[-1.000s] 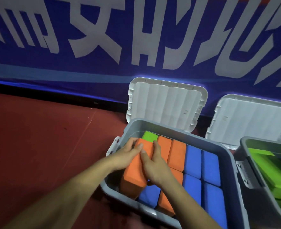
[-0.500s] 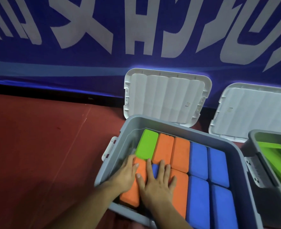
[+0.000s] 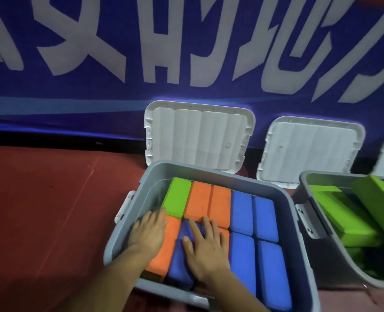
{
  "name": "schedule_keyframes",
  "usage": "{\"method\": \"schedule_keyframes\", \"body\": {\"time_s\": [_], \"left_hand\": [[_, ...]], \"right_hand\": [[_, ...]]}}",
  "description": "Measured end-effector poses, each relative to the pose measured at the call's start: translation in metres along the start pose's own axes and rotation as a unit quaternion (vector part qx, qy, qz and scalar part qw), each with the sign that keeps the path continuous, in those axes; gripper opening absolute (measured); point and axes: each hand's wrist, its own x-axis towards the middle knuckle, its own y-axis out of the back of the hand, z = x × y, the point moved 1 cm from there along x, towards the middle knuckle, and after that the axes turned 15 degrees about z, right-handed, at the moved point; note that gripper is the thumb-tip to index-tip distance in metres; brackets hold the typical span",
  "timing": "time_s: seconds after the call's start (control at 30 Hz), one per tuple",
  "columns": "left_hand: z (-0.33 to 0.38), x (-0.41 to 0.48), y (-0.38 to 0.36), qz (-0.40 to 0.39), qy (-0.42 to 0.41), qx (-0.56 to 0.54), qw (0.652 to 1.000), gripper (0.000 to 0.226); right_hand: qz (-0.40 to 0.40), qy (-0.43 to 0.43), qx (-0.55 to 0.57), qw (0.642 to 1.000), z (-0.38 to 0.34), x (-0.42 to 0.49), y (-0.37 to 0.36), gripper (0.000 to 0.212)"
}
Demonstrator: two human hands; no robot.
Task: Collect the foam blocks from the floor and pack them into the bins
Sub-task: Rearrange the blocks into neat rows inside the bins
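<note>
Inside the near grey bin (image 3: 211, 174), on the red floor (image 3: 51, 210), both hands lie flat on the front-left blocks. Left hand (image 3: 149, 230) is on the orange block (image 3: 164, 251), fingers (image 3: 155, 218) straight + spread, holding nothing. Right hand (image 3: 206, 246) is the same, palm down on the blue block (image 3: 178, 264) and partly on the next orange one. Rest of the layer: green block (image 3: 177, 197), 2 orange, 4 blue, all edge to edge. Second bin (image 3: 317, 255) to the right has green blocks lying tilted. White lids (image 3: 197, 138) lean on the wall behind.

Step, prob: seating the last blocks level.

Risks, my read:
- Foam is springy and the fit looks tight, so the orange + blue blocks could pop back up once the hands lift.
- Uneven push could wedge one block crooked or lift its neighbour.
- If the layer sits proud of the rim, the lid may not close.
</note>
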Motion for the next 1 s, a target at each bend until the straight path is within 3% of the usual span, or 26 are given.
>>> {"method": "schedule_keyframes", "body": {"time_s": [0.13,0.3,0.4,0.53,0.63,0.8,1.0], "left_hand": [[0.005,0.001,-0.002,-0.002,-0.038,0.097,0.995,0.052],[0.072,0.003,0.004,0.017,-0.084,0.100,0.991,0.060],[0.140,-0.003,-0.012,0.030,-0.136,0.075,0.987,0.084],[0.231,-0.029,-0.046,-0.010,-0.154,0.023,0.988,0.093],[0.274,-0.043,-0.076,-0.019,-0.167,0.000,0.986,0.074],[0.307,-0.023,-0.105,0.005,-0.186,-0.037,0.982,0.082],[0.321,-0.008,-0.106,-0.016,-0.133,-0.058,0.989,0.078]], "right_hand": [[0.027,-0.021,-0.027,0.999,0.055,-0.026,0.023,0.083],[0.140,-0.052,-0.091,0.985,0.123,-0.037,0.050,0.058],[0.175,-0.065,-0.100,0.977,0.171,-0.043,0.058,0.058],[0.138,-0.073,-0.064,0.986,0.214,-0.048,0.042,0.063],[0.110,-0.041,-0.021,0.993,0.226,-0.034,0.029,0.068],[0.156,-0.033,0.050,0.986,0.240,-0.022,0.041,0.069],[0.108,-0.021,0.082,0.991,0.258,0.004,0.063,0.067]]}}
